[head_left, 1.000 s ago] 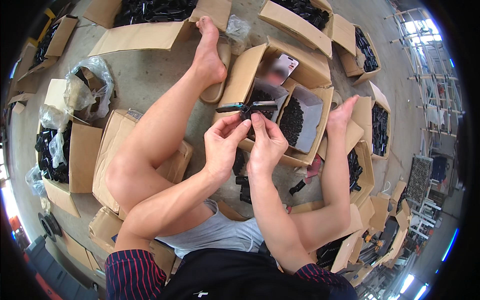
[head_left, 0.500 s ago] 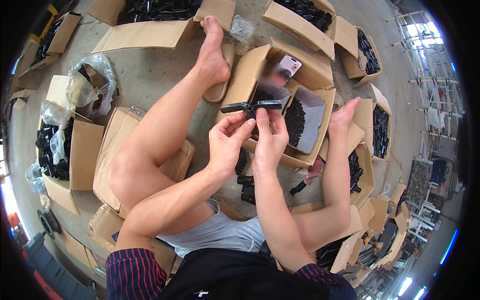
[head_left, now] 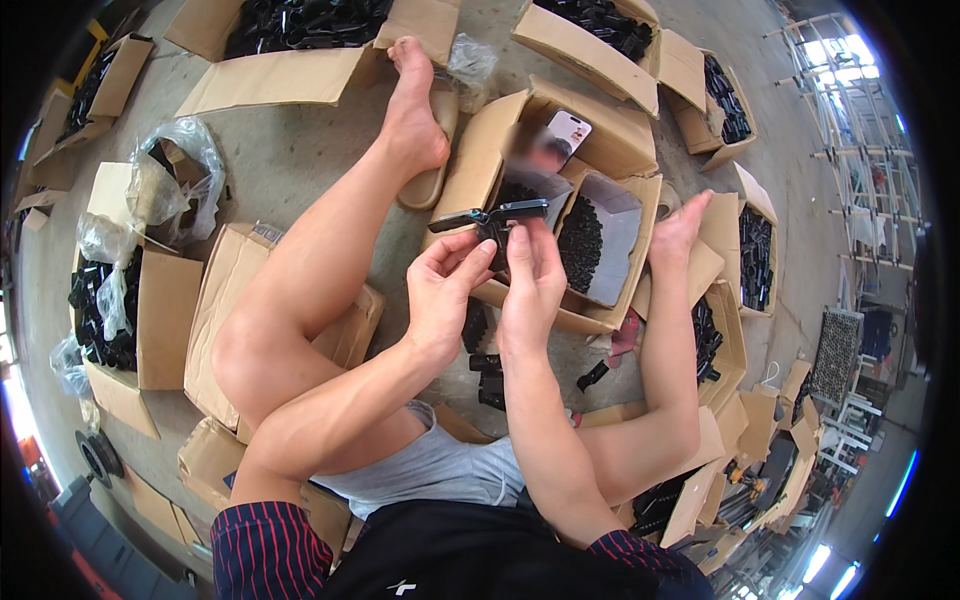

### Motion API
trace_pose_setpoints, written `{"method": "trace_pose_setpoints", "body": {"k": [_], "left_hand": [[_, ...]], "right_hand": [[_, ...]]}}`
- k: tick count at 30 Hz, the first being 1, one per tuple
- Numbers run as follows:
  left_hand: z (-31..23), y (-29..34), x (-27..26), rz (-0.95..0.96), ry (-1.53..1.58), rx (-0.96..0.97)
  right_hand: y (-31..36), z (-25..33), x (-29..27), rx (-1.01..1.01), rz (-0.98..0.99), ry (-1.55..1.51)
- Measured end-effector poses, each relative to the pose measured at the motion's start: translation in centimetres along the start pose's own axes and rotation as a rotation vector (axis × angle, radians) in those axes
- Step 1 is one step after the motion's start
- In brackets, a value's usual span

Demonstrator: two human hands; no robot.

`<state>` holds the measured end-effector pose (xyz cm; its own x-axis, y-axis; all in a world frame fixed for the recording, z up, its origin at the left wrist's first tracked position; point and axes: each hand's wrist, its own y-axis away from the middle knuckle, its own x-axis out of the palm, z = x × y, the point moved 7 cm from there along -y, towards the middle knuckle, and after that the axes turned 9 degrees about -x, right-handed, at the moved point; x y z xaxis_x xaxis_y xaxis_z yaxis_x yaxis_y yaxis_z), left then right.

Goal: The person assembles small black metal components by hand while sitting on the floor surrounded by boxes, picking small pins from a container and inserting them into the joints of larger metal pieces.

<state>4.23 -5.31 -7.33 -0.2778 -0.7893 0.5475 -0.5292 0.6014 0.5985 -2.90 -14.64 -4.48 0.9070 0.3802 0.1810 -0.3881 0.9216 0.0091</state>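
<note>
Between both hands, above an open cardboard box [head_left: 598, 318], is a glossy black plastic piece [head_left: 518, 209] with two arms spreading sideways from a middle stem. The stem's left side is pinched by the thumb and fingers of my left hand [head_left: 442, 290]. My right hand [head_left: 530, 290] grips it from the right, thumb up against the middle. My fingers partly hide the stem, so how it is joined to the arms is unclear. Inside the box, just beyond my hands, a grey bin [head_left: 622, 228] holds many small black parts [head_left: 580, 245].
A phone [head_left: 570, 130] leans inside the box. Loose black pieces [head_left: 488, 380] lie on the floor between my legs. Open cartons of black parts [head_left: 300, 22] stand around me, one with plastic bags [head_left: 158, 192] at the left. Metal racks [head_left: 835, 110] line the right side.
The black piece has tilted, its right arm now a little higher than its left. Both hands appear slightly further left in the picture, along with much of the scene.
</note>
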Motion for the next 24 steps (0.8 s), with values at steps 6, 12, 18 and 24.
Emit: {"method": "trace_pose_setpoints", "body": {"k": [6, 12, 18, 24], "left_hand": [[0.2, -0.1, -0.3, 0.004, -0.013, 0.001], [0.5, -0.5, -0.5, 0.018, -0.007, 0.017], [0.7, -0.4, -0.5, 0.001, -0.038, 0.001], [0.4, -0.1, -0.5, 0.009, -0.054, 0.012]], "right_hand": [[-0.2, -1.0, -0.7, -0.048, -0.016, 0.100], [-0.1, -0.4, 0.1, 0.003, 0.009, -0.037], [-0.5, -0.7, -1.0, -0.029, -0.080, 0.089], [-0.6, -0.2, -0.7, -0.055, -0.103, 0.060]]}}
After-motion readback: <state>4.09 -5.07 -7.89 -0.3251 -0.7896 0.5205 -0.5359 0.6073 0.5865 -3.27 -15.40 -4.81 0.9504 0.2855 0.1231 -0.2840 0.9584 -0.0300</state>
